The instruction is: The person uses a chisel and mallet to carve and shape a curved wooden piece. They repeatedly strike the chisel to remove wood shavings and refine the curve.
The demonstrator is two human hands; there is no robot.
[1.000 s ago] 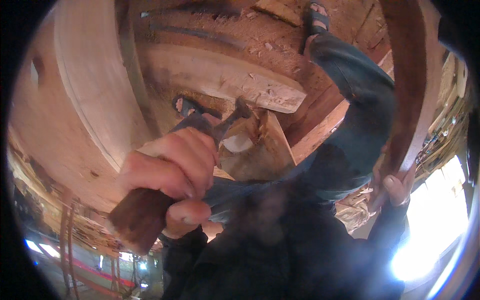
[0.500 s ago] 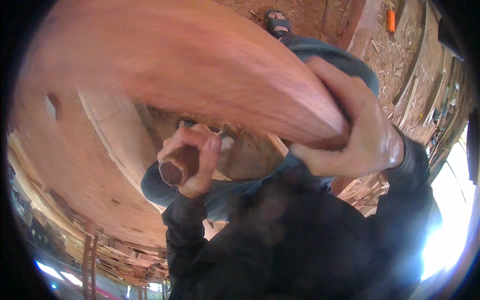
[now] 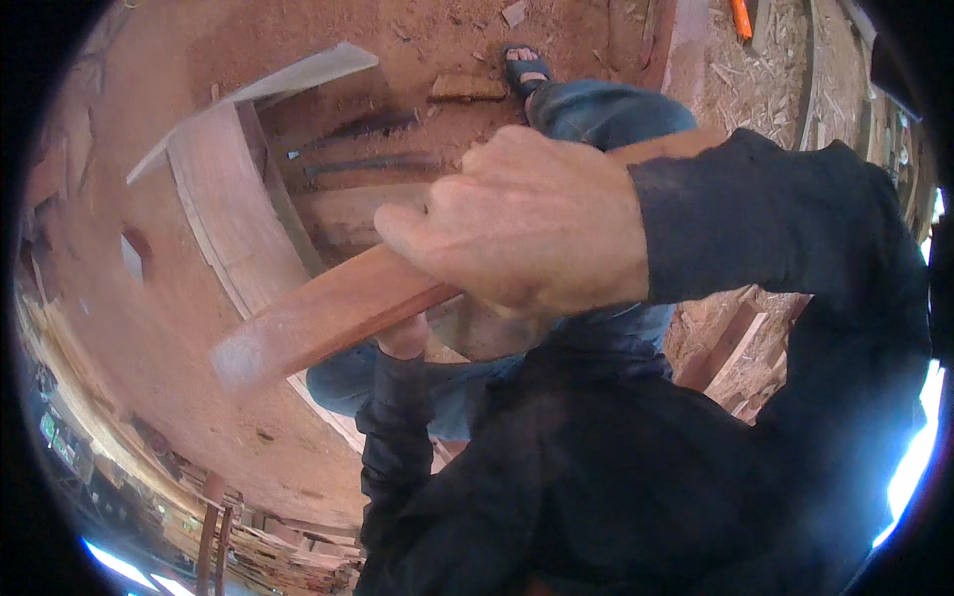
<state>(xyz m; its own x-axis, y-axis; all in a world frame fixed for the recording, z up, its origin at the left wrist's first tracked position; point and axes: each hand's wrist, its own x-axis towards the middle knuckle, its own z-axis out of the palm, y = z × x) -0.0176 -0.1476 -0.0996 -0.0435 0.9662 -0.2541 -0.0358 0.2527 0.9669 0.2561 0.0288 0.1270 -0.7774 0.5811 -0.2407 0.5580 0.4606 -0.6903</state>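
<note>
A long reddish-brown piece of wood (image 3: 338,308) slants across the middle, its blurred, paler end toward the lower left and its other end running past my right wrist. My right hand (image 3: 527,219) is closed over it from above, with the knuckles toward the far side. Below the wood is my left hand (image 3: 404,338); only a small part near the wrist shows, and the wood hides its fingers and whatever they may hold. Under both hands lies a broad, pale reddish timber (image 3: 229,189) near my knees.
A pale thin strip of wood (image 3: 308,74) rests across the timber's far end. A short wood block (image 3: 467,88) lies near my sandalled foot (image 3: 525,70). Wood shavings and an orange object (image 3: 741,18) are at the far right. Stacked wood (image 3: 288,546) stands lower left.
The wood, earlier large and close at the top, has swung down to the middle. My right hand moved left with it. My left hand, earlier wrapped round a wooden handle, is now mostly covered.
</note>
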